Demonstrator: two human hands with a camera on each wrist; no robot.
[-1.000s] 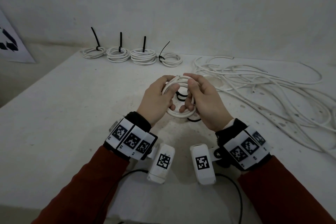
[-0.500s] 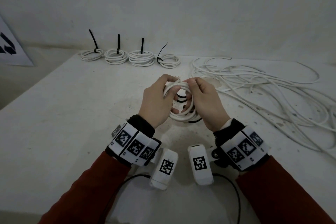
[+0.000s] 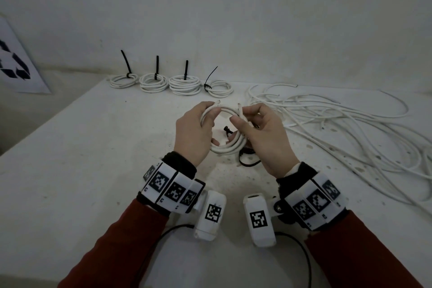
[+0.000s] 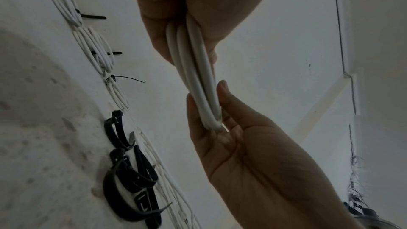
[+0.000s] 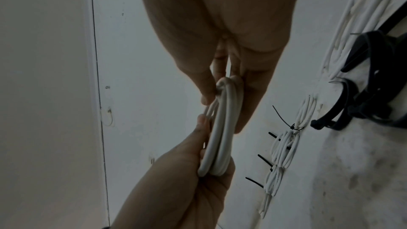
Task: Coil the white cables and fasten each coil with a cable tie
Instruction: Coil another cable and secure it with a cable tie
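Since a second ago you've spread the coil [image 3: 224,145] wider above the table's [image 3: 93,170] middle; left hand [image 3: 194,133] and right hand [image 3: 261,138] clamp opposite sides. Keep loops flush before tying.

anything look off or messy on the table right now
Mostly tidy: four tied coils sit in a row. The fourth coil's tie is thinner and leans, unlike the others. Loose cables sprawl tangled on the right. The coil in both hands has no tie yet.

A stained white table [image 3: 70,170] meets a plain white wall [image 3: 233,18] in dim light.
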